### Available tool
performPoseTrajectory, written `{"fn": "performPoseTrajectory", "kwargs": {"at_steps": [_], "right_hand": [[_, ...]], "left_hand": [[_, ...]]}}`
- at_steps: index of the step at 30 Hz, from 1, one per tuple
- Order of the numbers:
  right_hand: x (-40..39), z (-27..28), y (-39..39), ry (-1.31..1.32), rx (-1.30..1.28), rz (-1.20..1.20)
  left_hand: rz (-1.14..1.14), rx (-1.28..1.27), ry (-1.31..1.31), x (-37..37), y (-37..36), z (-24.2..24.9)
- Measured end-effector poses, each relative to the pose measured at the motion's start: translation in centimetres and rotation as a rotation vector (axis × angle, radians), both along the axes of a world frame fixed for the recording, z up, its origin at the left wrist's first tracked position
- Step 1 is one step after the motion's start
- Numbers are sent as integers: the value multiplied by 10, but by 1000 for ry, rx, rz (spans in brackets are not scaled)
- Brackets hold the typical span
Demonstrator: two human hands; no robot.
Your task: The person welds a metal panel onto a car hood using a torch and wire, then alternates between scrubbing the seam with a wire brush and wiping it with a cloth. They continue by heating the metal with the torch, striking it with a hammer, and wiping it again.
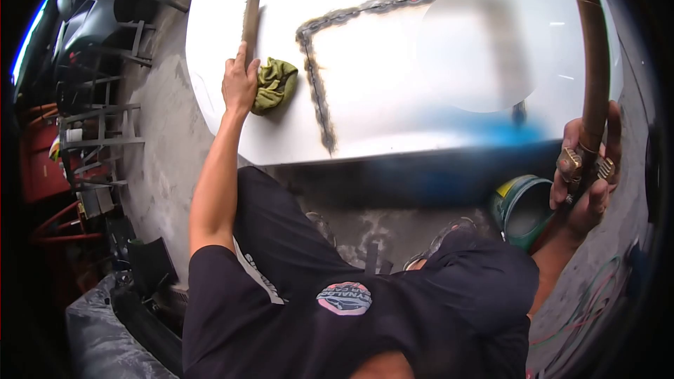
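The left hand is closed around the lower end of a flat file-like bar, the forefinger stretched up along it. The bar stands nearly straight up in the view and rests against the white car body panel. Just beside that hand, touching its palm side, a crumpled olive-green rag lies on the panel.

The right hand is wrapped around the lower part of a brass torch, fingers curled shut about the handle where two knurled brass valve knobs stick out on either side. The torch's brown tube rises from the hand along the right edge of the view, curving in at the top.

Between the two hands, a dark, rough weld seam runs down the panel and turns along its top, marking out a rectangular patch. Part of the panel's right side is blurred out.

Below the panel, near the right hand, stands a green bucket on the concrete floor. The person's dark shirt and trousers fill the lower middle. To the left, well apart from the hands, metal racks and red hoses stand along the wall.
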State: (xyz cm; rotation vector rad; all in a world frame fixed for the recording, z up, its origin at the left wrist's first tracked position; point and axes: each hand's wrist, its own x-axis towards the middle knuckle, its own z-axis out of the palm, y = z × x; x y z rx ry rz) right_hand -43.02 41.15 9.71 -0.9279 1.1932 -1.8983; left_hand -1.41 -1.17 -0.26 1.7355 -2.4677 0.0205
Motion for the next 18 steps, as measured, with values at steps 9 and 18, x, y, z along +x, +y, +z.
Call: {"fn": "performPoseTrajectory", "kwargs": {"at_steps": [9, 18], "right_hand": [[-12, -3, 24, 21, -120, -55], [-46, -31, 44, -305, -546, 49]], "left_hand": [[-185, -105, -43, -21, 82, -39], [-336, 232, 692, -112, 142, 4]]}}
